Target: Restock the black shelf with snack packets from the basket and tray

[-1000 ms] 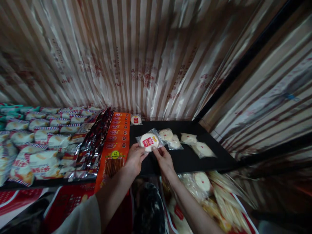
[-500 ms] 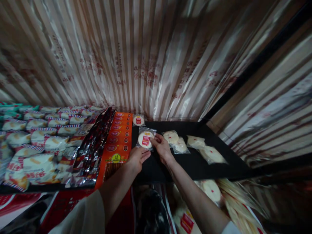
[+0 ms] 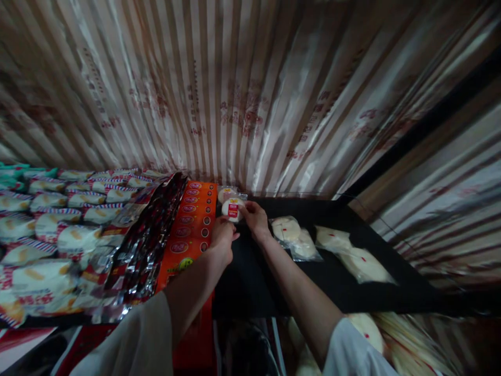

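Observation:
A clear packet of round white flat cakes with a red label (image 3: 232, 210) is held between my two hands above the black shelf (image 3: 250, 266). My left hand (image 3: 223, 239) grips its lower edge, fingers closed. My right hand (image 3: 254, 219) pinches its right side, fingers partly hidden. Just behind it, partly covered, lies a similar packet (image 3: 226, 194) against the back of the shelf. To the right of my right hand rest overlapping clear packets of white rounds (image 3: 287, 228).
An orange printed sheet of packs (image 3: 193, 209) borders my left hand. Further left are dark shiny pouches (image 3: 146, 250) and rows of white snack bags (image 3: 47, 277). Flat pale packets (image 3: 364, 263) lie at right. Striped plastic sheeting (image 3: 235, 94) hangs behind; more goods sit below the shelf.
Both hands have moved the held packet farther back, so it now overlaps the rear packet. The view has shifted slightly, moving the right-hand packets outward.

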Tool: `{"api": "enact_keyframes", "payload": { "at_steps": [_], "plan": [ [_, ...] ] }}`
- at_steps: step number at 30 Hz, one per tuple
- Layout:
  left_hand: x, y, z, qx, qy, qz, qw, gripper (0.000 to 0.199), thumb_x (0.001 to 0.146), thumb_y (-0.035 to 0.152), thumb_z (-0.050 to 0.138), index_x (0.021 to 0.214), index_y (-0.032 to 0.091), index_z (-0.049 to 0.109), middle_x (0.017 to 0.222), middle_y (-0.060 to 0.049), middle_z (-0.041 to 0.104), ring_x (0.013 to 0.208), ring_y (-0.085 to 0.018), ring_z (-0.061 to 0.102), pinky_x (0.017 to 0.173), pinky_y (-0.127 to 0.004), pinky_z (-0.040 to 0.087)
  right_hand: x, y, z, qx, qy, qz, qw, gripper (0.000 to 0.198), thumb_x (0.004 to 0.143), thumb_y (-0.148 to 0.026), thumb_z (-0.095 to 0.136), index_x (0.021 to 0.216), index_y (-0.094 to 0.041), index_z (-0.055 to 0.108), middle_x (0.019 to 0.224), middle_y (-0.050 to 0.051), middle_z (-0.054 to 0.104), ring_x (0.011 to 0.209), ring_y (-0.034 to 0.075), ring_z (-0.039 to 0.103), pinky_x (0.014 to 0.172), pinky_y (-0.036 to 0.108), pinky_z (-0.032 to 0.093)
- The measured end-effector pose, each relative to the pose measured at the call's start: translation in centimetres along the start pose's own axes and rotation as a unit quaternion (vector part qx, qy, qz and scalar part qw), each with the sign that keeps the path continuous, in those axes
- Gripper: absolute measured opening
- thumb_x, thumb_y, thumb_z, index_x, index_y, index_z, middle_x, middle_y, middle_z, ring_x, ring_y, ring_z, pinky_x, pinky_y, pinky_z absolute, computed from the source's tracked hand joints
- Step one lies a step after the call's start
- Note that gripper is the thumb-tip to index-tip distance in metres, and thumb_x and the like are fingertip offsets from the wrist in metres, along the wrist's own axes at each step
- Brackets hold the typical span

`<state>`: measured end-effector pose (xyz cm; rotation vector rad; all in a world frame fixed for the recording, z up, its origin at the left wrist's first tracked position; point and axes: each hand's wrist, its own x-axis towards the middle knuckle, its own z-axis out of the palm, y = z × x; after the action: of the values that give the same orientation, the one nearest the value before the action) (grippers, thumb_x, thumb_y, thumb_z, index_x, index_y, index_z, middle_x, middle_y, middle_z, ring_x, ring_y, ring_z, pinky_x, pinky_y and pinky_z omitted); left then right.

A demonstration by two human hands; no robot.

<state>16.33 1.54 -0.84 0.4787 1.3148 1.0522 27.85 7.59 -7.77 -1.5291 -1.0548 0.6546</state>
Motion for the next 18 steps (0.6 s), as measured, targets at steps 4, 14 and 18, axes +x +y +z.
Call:
{"api": "enact_keyframes", "payload": {
  "at_steps": [4,14,18],
  "plan": [
    [0.8,0.4,0.3,0.026,-0.003,0.021,0.999,0.031,0.071,-0.004,0.046,0.088,0.019,0.056,0.088,-0.002,0.059,0.076,-0.010,0.057,0.065,-0.021,0.051,1.3,0.2,1.0,-0.008,-0.008,-0.014,1.000,0.026,0.066,-0.041,0.063,0.081,-0.021,0.064,0.075,0.000,0.066,0.067,0.015,0.059,0.066,0.027,0.048],
    [2.2,0.5,0.1,0.031,0.009,0.030,0.999,0.031,0.071,-0.004,0.046,0.087,0.019,0.059,0.094,-0.003,0.059,0.081,-0.013,0.059,0.062,-0.022,0.051,2.6,0.9,2.3,-0.095,0.002,-0.017,0.995,0.027,0.072,-0.040,0.060,0.089,-0.021,0.066,0.083,0.002,0.068,0.077,0.018,0.061,0.075,0.031,0.048],
    [2.5,0.4,0.1,0.026,0.005,0.037,0.999,0.031,0.072,-0.003,0.047,0.089,0.019,0.060,0.096,-0.003,0.060,0.080,-0.013,0.059,0.061,-0.021,0.050,2.6,0.3,2.3,-0.165,0.007,-0.044,0.985,0.027,0.076,-0.038,0.058,0.092,-0.020,0.067,0.087,0.004,0.068,0.079,0.018,0.061,0.078,0.031,0.047]
  ]
}}
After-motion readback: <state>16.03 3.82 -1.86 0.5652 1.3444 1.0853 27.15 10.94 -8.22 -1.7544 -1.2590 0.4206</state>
